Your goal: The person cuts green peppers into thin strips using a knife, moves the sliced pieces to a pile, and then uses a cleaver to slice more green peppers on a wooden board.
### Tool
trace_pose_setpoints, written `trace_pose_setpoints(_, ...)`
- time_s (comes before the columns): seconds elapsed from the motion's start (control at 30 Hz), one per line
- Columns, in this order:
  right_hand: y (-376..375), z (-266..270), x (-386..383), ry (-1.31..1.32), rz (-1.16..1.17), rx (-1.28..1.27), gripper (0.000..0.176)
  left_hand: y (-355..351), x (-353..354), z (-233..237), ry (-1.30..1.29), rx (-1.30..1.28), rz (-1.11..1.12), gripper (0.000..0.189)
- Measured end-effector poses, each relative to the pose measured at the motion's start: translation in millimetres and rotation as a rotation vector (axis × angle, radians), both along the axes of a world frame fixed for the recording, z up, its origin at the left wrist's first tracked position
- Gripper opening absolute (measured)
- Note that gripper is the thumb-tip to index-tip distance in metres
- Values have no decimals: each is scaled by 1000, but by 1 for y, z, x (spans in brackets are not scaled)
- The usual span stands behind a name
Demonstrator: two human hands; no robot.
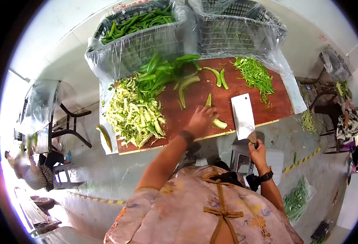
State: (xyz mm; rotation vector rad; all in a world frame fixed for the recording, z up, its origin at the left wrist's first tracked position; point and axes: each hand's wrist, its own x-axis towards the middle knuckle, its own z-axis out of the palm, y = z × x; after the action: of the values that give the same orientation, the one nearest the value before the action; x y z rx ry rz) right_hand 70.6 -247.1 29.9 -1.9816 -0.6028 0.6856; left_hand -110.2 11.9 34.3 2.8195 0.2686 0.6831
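My right hand is wrapped round the handle of a cleaver, whose broad blade lies over the right part of the brown board. Over the board's middle, my left hand has its fingers bent on a split green pepper; part of the pepper is hidden under them. Two curved pepper halves lie beyond. Farther left are more pepper halves and a blurred heap of green peppers. Pale pepper cores and scraps are piled at the left end, thin green shreds at the far right.
A plastic-lined crate of whole green peppers stands behind the board, with another lined crate beside it. A grey stool stands below the board's front edge. A bag of greens lies on the floor. Other people sit at both sides.
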Motion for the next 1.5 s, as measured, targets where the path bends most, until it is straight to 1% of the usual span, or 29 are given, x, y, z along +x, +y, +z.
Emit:
trace_pose_setpoints(0.03,4,-1,3,-69,4,8,18,-2,1,0,-17,19,59,36)
trace_pose_setpoints(0.07,7,-3,6,-137,10,16,21,-6,1,-4,-9,19,71,36)
trace_pose_setpoints(0.1,11,-3,8,-128,24,12,21,-12,1,-8,12,-57,167,46)
trace_pose_setpoints(0.13,16,-2,9,-144,90,16,23,-20,1,-11,32,-134,267,55)
trace_pose_setpoints(0.17,22,-1,12,-160,159,23,25,-26,1,-14,39,-136,288,55)
trace_pose_setpoints(0.2,27,-1,12,-234,202,59,26,-33,-1,-2,84,-184,371,61)
trace_pose_setpoints(0.23,33,5,12,-221,219,65,26,-39,-2,5,129,-228,451,67)
trace_pose_setpoints(0.27,39,14,13,-278,281,52,25,-42,0,3,138,-220,467,67)
trace_pose_setpoints(0.3,45,22,14,-337,339,39,23,-46,2,-1,136,-210,514,71)
trace_pose_setpoints(0.33,49,27,14,-263,341,72,27,-50,5,-6,133,-204,561,75)
trace_pose_setpoints(0.37,54,24,17,-253,352,76,27,-52,7,-11,142,-201,573,75)
trace_pose_setpoints(0.43,60,10,24,-294,389,160,29,-56,11,-12,224,-252,627,82)
trace_pose_setpoints(0.5,65,-3,29,-270,404,212,31,-59,15,-11,228,-240,659,81)
trace_pose_setpoints(0.57,68,-16,35,-396,457,140,31,-60,16,-8,228,-223,689,80)
trace_pose_setpoints(0.6,70,-15,36,-392,465,146,31,-60,16,-7,221,-239,694,79)
trace_pose_setpoints(0.67,73,-14,39,-396,514,251,31,-59,16,-4,215,-254,706,78)
trace_pose_setpoints(0.7,74,-10,40,-394,521,254,31,-58,15,-4,224,-245,699,77)
trace_pose_setpoints(0.77,76,-1,42,-397,546,225,30,-57,14,-4,233,-238,695,77)
trace_pose_setpoints(0.9,80,-3,47,-401,569,237,31,-55,14,-4,239,-253,699,78)
trace_pose_setpoints(0.97,82,-5,48,-392,585,147,39,-55,13,-1,239,-274,707,78)
trace_pose_setpoints(1.07,87,-4,48,-350,596,147,39,-55,15,5,256,-328,707,79)
trace_pose_setpoints(1.13,90,0,47,-372,618,121,41,-54,16,5,300,-424,710,83)
trace_pose_setpoints(1.2,94,4,45,-394,639,96,42,-53,16,4,296,-424,715,82)
trace_pose_setpoints(1.27,97,7,42,-354,639,105,42,-54,16,1,292,-426,717,82)
trace_pose_setpoints(1.33,102,0,40,-339,637,121,41,-54,16,-1,250,-357,718,80)
trace_pose_setpoints(1.5,115,-8,22,-335,639,106,40,-55,12,-4,261,-342,717,81)
